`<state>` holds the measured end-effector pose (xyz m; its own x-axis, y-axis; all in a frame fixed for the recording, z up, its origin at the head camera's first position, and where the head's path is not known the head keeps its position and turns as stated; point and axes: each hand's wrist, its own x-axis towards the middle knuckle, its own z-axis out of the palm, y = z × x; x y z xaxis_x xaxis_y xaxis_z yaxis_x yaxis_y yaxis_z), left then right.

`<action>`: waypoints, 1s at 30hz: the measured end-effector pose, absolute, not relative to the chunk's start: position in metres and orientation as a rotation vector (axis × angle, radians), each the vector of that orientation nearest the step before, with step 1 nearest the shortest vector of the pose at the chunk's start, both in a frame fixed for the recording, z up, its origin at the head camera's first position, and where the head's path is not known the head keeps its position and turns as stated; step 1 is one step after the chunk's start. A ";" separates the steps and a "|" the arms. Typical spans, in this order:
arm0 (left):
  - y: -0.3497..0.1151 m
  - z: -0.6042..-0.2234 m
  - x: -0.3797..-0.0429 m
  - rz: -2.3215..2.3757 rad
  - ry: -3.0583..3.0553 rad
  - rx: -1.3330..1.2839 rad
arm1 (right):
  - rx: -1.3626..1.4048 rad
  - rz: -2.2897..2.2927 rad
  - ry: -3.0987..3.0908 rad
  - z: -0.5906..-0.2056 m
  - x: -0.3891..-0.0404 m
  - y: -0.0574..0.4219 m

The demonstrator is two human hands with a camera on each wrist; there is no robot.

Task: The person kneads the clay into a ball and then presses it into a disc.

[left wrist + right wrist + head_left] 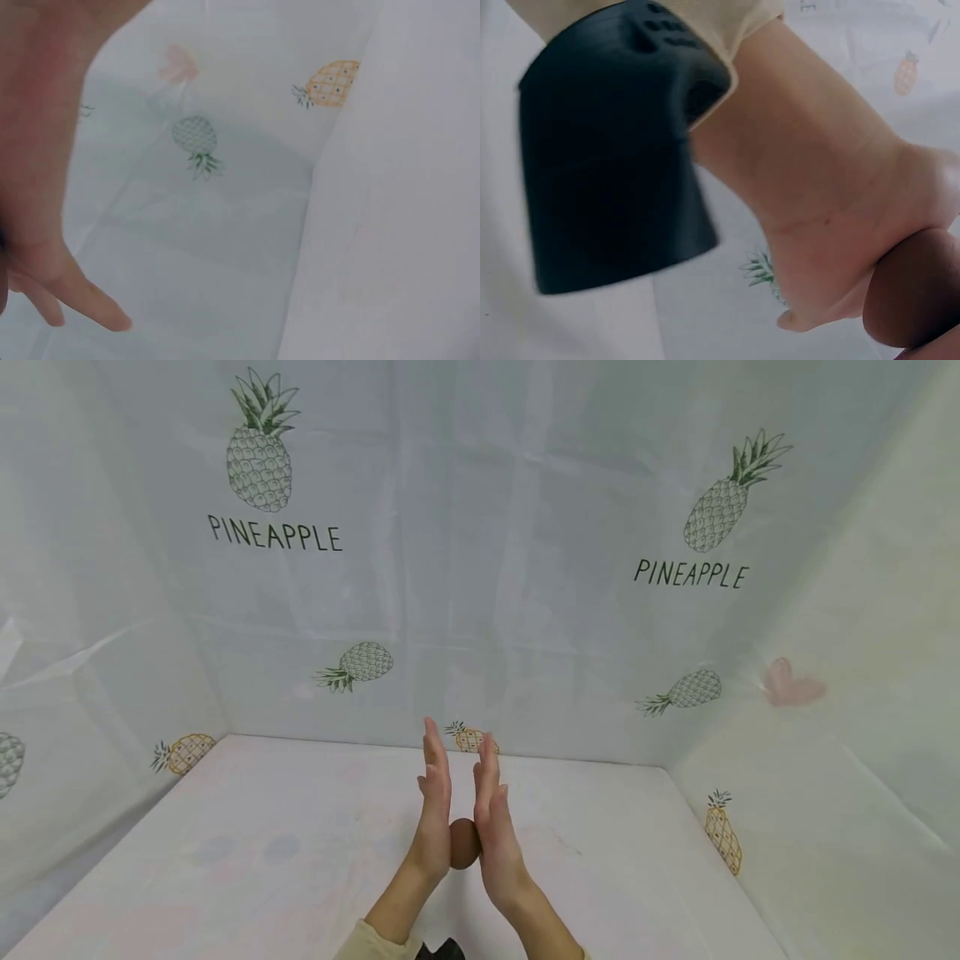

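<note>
A smooth brown ball (pixel 464 843) is held between the two palms, near their heels, above the white table. My left hand (pixel 434 810) presses it from the left and my right hand (pixel 495 827) from the right. Both hands point upward and away with fingers extended, palms facing each other. Part of the ball (pixel 915 289) also shows at the lower right of the right wrist view, against the palm of the left hand (pixel 832 255). In the left wrist view a hand (pixel 45 187) fills the left side; the ball is not visible there.
The white tabletop (pixel 300 827) lies below the hands. Pale sheeting (pixel 480 568) printed with pineapples stands behind and along both sides. A black wrist-worn device (pixel 615 165) sits on the left forearm, by a beige sleeve (pixel 375 941).
</note>
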<state>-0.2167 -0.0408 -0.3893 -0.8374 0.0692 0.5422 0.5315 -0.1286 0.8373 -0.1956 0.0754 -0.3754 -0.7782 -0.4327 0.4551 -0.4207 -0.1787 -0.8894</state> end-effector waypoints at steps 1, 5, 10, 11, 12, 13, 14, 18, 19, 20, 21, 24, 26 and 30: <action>-0.039 -0.391 -0.217 -2.043 -1.836 -0.667 | -1.042 -2.171 2.022 -0.374 -0.195 0.076; -0.031 -0.397 -0.215 -2.068 -1.876 -0.661 | -1.037 -2.193 2.046 -0.370 -0.195 0.081; -0.022 -0.398 -0.211 -2.079 -1.884 -0.682 | -1.020 -2.215 2.040 -0.368 -0.199 0.088; -0.021 -0.399 -0.211 -2.081 -1.880 -0.687 | -1.014 -2.215 2.042 -0.367 -0.200 0.089; -0.020 -0.399 -0.210 -2.073 -1.879 -0.695 | -1.007 -2.216 2.044 -0.367 -0.201 0.090; -0.019 -0.400 -0.209 -2.069 -1.876 -0.707 | -0.997 -2.216 2.044 -0.367 -0.201 0.091; -0.018 -0.400 -0.209 -2.070 -1.871 -0.720 | -0.987 -2.218 2.045 -0.367 -0.202 0.092; -0.015 -0.400 -0.205 -2.058 -1.860 -0.775 | -0.964 -2.237 2.036 -0.367 -0.205 0.095; -0.014 -0.399 -0.204 -2.057 -1.856 -0.787 | -0.959 -2.240 2.030 -0.368 -0.206 0.095; -0.014 -0.398 -0.203 -2.056 -1.855 -0.794 | -0.955 -2.243 2.026 -0.368 -0.207 0.096; -0.014 -0.397 -0.202 -2.052 -1.856 -0.798 | -0.953 -2.242 2.020 -0.369 -0.208 0.096; -0.014 -0.392 -0.197 -2.048 -1.861 -0.798 | -0.943 -2.237 1.993 -0.372 -0.211 0.095; -0.015 -0.389 -0.194 -2.039 -1.865 -0.797 | -0.935 -2.236 1.963 -0.374 -0.213 0.094; -0.020 -0.383 -0.194 -2.039 -1.860 -0.780 | -0.939 -2.211 1.909 -0.380 -0.214 0.090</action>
<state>-0.1936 -0.0202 -0.3828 -0.8175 0.1540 0.5549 0.5385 -0.1373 0.8314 -0.2143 0.0899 -0.3797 -0.8101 -0.4333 0.3950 -0.3278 -0.2240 -0.9178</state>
